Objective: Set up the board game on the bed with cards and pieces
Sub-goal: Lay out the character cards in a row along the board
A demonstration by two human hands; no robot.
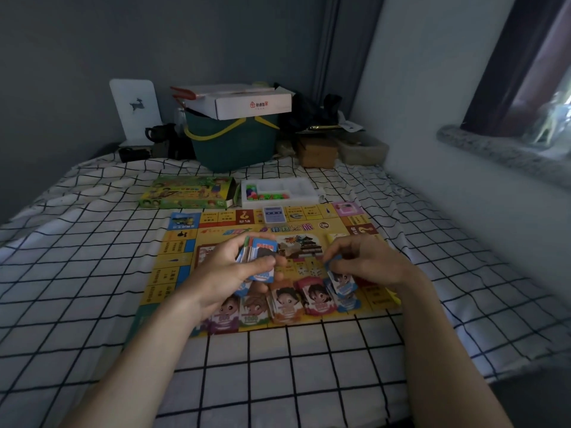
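A bed with a white sheet crossed by dark grid lines fills the view. On it lies the yellow game board, flat, its far edge toward the wall. Behind the board a green bucket with a yellow handle stands near the wall, a white carton resting on top of it. Between bucket and board lie the green game box and, just beside it on the right, a white tray holding small coloured pieces.

Along the board's near edge sits a row of paper money stacks, side by side. A small blue card deck rests on the far edge.

The left hand grips a bundle of notes above the board, thumb clamped across the top. The right hand, well apart from it, appears to pinch a blue-edged note over the rightmost stack, though blur hides the fingertips.
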